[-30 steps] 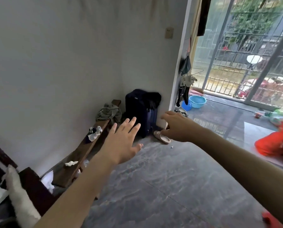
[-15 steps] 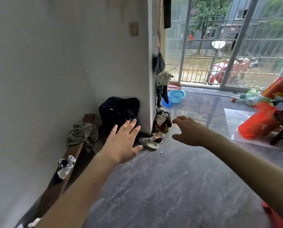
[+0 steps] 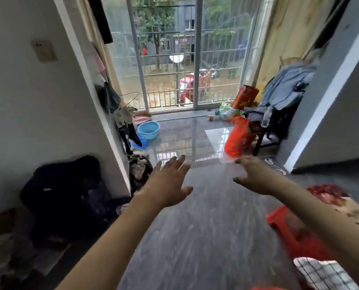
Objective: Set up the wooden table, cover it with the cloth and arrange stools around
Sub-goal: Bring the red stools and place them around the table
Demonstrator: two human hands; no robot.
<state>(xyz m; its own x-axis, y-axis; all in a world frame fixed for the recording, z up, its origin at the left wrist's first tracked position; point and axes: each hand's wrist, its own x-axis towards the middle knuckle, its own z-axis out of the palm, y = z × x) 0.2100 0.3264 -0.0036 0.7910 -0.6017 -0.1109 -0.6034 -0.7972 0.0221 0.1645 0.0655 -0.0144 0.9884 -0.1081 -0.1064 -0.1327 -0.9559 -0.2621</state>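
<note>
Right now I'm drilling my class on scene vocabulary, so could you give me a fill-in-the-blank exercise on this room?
1. Both the left hand and right hand hold ____.
2. The round basin by the sliding door is ____ in colour.
3. The plastic stool under the right forearm is ____.
4. The bulging orange bag rests on the ____.

Missing words: nothing; blue; red; floor

**Daylight from the doors, motion blur throughout**

The room is being lit by soft daylight through the glass doors (image 3: 174, 59). A bright glare patch is being reflected off the floor (image 3: 216, 216). The left corner is being left dim. Edges are being bent and smeared by wide-angle distortion and blur.
</note>
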